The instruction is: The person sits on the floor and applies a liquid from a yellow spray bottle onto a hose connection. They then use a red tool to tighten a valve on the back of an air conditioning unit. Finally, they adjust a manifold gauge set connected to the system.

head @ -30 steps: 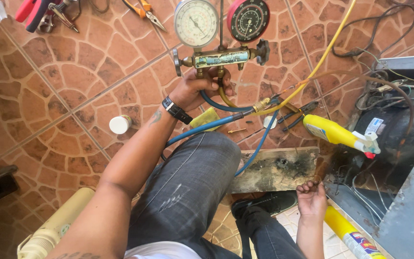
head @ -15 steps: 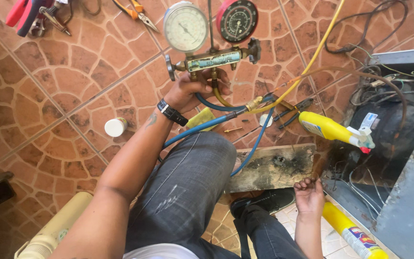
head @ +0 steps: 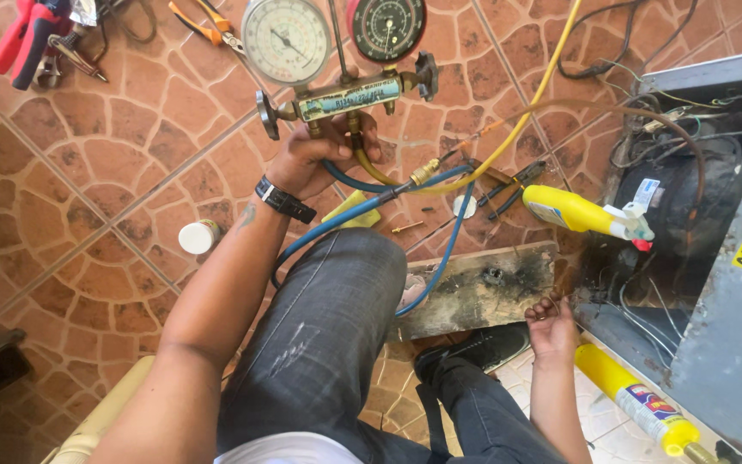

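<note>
On the terracotta tile floor (head: 88,172), the left hand (head: 319,155) grips the gauge manifold (head: 345,94) beneath its dials, hoses trailing, while the right hand (head: 551,322), fingers loosely curled, rests beside the scorched board (head: 474,292).

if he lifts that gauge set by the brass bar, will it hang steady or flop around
The gauge set probably feels top-heavy: two big dials sit above the bar his left hand grips. The hoses curve loosely, so they would likely trail and tug. The glass faces look fragile.

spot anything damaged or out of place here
The flat wooden board on the tiled floor is scorched black in patches, near the right hand. Nothing looks spilled.
</note>
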